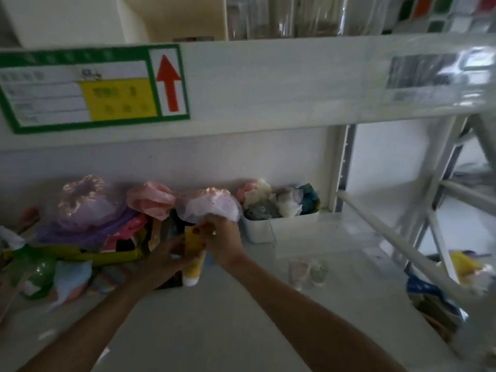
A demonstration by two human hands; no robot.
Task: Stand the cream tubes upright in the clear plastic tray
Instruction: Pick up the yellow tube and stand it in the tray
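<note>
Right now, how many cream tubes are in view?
3: a yellow tube held between both hands, and two pale tubes standing cap-down in the clear tray. Clutter may hide more.

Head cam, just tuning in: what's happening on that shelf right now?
A person holds a yellow cream tube cap-down above the shelf, the right hand gripping its upper end and the left hand touching its side. To the right, the clear plastic tray looks empty, though blur makes that hard to confirm. Two pale tubes stand on their caps on the shelf in front of it, beside a white bin of soft items.
</note>
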